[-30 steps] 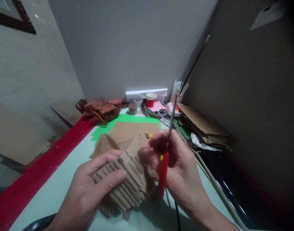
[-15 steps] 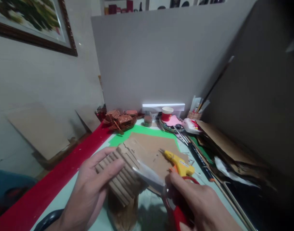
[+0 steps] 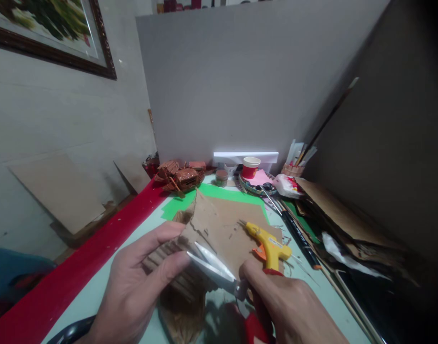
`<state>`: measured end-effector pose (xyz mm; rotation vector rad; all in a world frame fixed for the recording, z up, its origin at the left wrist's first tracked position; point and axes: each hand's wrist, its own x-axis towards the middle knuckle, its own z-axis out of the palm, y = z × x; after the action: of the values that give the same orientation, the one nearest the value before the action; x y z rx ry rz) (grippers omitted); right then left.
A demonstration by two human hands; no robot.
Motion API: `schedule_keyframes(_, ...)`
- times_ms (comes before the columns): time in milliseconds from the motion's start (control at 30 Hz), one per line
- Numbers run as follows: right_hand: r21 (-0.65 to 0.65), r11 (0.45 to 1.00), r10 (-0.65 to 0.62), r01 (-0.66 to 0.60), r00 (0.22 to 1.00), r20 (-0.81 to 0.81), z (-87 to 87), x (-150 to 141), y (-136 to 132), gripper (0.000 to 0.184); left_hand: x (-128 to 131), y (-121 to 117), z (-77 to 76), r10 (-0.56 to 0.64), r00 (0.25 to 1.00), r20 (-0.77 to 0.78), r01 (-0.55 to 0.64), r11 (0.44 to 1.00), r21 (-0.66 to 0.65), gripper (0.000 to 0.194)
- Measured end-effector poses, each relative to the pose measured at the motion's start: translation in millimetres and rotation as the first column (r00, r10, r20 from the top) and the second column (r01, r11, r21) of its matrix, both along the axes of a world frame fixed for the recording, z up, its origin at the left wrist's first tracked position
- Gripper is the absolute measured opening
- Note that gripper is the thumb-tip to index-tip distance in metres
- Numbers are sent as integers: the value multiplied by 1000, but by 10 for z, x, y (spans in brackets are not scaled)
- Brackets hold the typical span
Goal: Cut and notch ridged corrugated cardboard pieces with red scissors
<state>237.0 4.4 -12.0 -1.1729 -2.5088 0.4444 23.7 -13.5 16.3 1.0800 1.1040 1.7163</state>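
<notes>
My left hand (image 3: 133,286) grips a ridged cardboard piece (image 3: 190,239) at its left edge, thumb on top and fingers along it. My right hand (image 3: 293,310) is closed round the red handles of a pair of scissors (image 3: 219,265). The open silver blades point left and reach the cardboard piece right beside my left thumb. A yellow glue gun (image 3: 269,243) lies on a flat brown cardboard sheet (image 3: 229,224) just beyond my right hand.
A green sheet (image 3: 219,193) lies under the brown cardboard. At the back stand brown model pieces (image 3: 179,177), a small jar (image 3: 221,177), a red cup (image 3: 250,167) and a brush holder (image 3: 292,167). Cardboard scraps (image 3: 333,205) pile up on the right. A red strip (image 3: 79,267) edges the table's left side.
A second ago the scissors pointed upward in my right hand; they have swung down and left, and their open blades now meet the cardboard. The view tilted up.
</notes>
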Motion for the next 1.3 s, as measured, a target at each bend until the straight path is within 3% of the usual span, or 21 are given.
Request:
schedule_keyframes(167, -98, 995, -37, 31, 998, -56, 55, -72, -31, 34, 5, -18, -63, 36, 995, -90, -36, 999, -1, 7)
schedule_keyframes(367, -54, 998, -48, 43, 994, -102, -19, -149, -77, 31, 18, -40, -87, 23, 977, -212, -26, 1000, -11, 6)
schedule_keyframes(533, -191, 979, -99, 70, 984, -150, -1, -188, -107, 36, 19, -51, -99, 15, 974, -226, -9, 1000, 29, 30)
schedule_keyframes(633, -279, 955, -162, 101, 965, -208, 97, -194, -114, 37, 8, -48, -79, 39, 958, -285, -31, 999, 31, 24)
schedule_keyframes(767, -399, 917, -188, 2, 884, -428, 210, -217, -98, 33, -21, -40, -46, 58, 933, -355, -63, 998, -4, 9)
schedule_keyframes(867, -410, 909, -175, -71, 829, -531, 237, -223, -64, 42, -33, -40, -52, 61, 932, -359, -69, 998, -11, 8)
schedule_keyframes(1033, -508, 851, -277, -135, 706, -652, 275, -86, -1, 41, -28, -48, -85, -52, 944, -326, 40, 998, -45, 4)
schedule_keyframes(1100, -531, 843, -341, -88, 675, -654, 282, -34, 23, 37, -40, -44, -86, -99, 951, -292, 83, 994, -69, 6)
schedule_keyframes(1200, -507, 859, -402, 67, 701, -589, 244, -55, 41, 24, -72, -35, -86, -182, 944, -277, 160, 982, -99, 7)
schedule_keyframes(1300, -440, 897, -359, 41, 648, -672, 196, -171, 9, 24, -81, -45, -102, -198, 935, -294, 165, 977, -134, 7)
